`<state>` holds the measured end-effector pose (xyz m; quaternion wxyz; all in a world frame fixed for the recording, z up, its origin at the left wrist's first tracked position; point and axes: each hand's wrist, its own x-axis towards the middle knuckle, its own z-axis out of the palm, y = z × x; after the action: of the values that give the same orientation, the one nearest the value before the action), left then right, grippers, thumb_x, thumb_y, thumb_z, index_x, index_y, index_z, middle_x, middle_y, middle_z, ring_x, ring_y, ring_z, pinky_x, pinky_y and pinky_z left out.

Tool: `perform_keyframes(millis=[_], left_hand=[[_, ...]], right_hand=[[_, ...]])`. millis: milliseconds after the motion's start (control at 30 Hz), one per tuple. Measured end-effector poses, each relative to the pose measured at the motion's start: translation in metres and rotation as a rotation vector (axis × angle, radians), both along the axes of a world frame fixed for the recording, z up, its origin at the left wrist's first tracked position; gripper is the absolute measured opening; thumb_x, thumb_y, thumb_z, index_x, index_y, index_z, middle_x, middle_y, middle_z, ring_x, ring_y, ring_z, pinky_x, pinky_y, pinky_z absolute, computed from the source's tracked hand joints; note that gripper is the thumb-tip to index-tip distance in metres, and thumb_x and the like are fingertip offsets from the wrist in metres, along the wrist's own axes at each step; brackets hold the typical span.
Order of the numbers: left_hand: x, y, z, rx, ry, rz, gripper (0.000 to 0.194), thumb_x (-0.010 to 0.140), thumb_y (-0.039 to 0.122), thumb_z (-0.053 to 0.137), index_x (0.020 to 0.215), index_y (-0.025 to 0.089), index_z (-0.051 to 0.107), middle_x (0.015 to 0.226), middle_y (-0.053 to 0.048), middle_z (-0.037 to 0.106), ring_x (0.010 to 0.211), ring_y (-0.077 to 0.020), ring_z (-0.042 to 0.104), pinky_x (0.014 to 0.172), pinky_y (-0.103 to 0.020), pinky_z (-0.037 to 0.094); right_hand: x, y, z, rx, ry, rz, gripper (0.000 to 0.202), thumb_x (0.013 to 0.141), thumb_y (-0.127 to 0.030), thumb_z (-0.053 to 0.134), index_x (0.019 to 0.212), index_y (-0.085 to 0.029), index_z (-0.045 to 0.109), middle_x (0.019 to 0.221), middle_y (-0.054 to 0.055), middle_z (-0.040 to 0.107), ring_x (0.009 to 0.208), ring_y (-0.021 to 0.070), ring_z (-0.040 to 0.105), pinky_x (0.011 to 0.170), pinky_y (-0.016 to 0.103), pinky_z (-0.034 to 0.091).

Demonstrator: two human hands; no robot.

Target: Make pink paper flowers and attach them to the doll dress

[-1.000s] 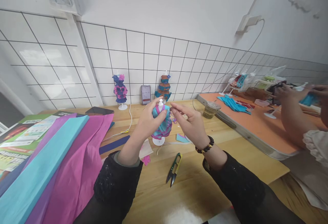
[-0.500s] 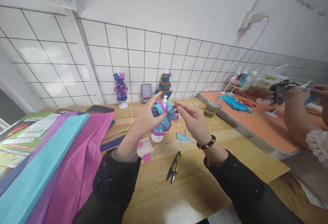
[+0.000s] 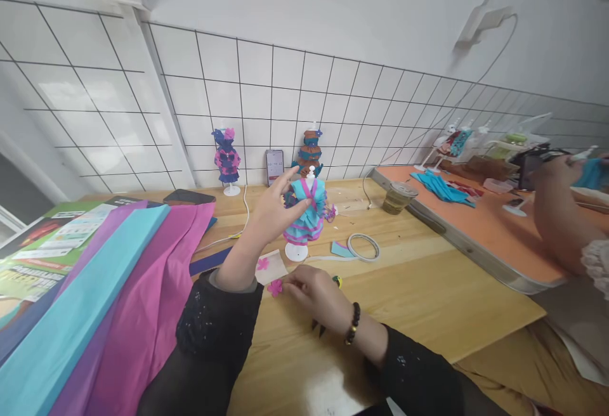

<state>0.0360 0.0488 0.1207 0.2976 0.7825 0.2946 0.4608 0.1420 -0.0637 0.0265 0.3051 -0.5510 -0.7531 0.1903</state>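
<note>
A small white mannequin stand wears a turquoise ruffled paper dress with purple-pink trim and crossed straps. My left hand is beside it on the left, finger and thumb spread, the thumb reaching across the dress front; some fingers are hidden. My right hand is low over the table, fingertips pinched at the right edge of a pink paper flower. Another pink flower lies on a cream paper piece. Under my right hand, thread snips are mostly covered.
Behind stand two dressed mannequins and a phone. A tape roll, a turquoise scrap and a drink cup are to the right. Coloured sheets cover the left. A co-worker's arm is over the orange table.
My right hand has come down and left from beside the dress to the pink flower, covering most of the snips. My left hand has stayed by the dress. The tape roll shows fully.
</note>
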Motion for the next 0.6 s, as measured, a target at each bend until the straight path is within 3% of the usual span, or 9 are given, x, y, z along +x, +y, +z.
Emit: perform_keyframes(millis=[133, 367, 500, 600], left_hand=[[0.000, -0.002, 0.003, -0.009, 0.014, -0.005, 0.064, 0.074, 0.034, 0.061, 0.133, 0.026, 0.037, 0.125, -0.007, 0.054, 0.109, -0.0244, 0.053, 0.089, -0.036, 0.044], [0.005, 0.002, -0.002, -0.090, -0.108, -0.103, 0.064, 0.071, 0.030, 0.064, 0.131, 0.026, 0.040, 0.125, -0.009, 0.053, 0.106, -0.0233, 0.053, 0.088, -0.039, 0.043], [0.008, 0.005, -0.005, -0.115, -0.163, -0.153, 0.069, 0.067, 0.029, 0.067, 0.131, 0.024, 0.039, 0.108, -0.008, 0.060, 0.096, -0.0207, 0.057, 0.088, -0.040, 0.043], [0.010, 0.005, -0.006, -0.121, -0.192, -0.194, 0.073, 0.068, 0.029, 0.068, 0.132, 0.024, 0.035, 0.098, -0.006, 0.062, 0.091, -0.0197, 0.058, 0.085, -0.039, 0.045]], right_hand=[[-0.015, 0.024, -0.006, 0.181, -0.312, 0.094, 0.015, 0.081, -0.009, 0.050, 0.083, -0.015, 0.062, 0.078, 0.006, 0.066, 0.076, 0.0171, 0.058, 0.070, 0.028, 0.041], [-0.033, 0.060, -0.021, 0.343, -0.581, 0.215, 0.009, 0.083, -0.011, 0.048, 0.085, -0.014, 0.056, 0.076, 0.008, 0.063, 0.073, 0.0194, 0.055, 0.064, 0.031, 0.039], [-0.036, 0.066, -0.027, 0.361, -0.626, 0.235, 0.007, 0.080, -0.010, 0.050, 0.084, -0.014, 0.055, 0.074, 0.008, 0.063, 0.072, 0.0205, 0.056, 0.063, 0.032, 0.039], [-0.032, 0.065, -0.023, 0.317, -0.511, 0.222, 0.008, 0.077, -0.011, 0.052, 0.083, -0.014, 0.056, 0.079, 0.009, 0.064, 0.073, 0.0207, 0.057, 0.063, 0.032, 0.040]])
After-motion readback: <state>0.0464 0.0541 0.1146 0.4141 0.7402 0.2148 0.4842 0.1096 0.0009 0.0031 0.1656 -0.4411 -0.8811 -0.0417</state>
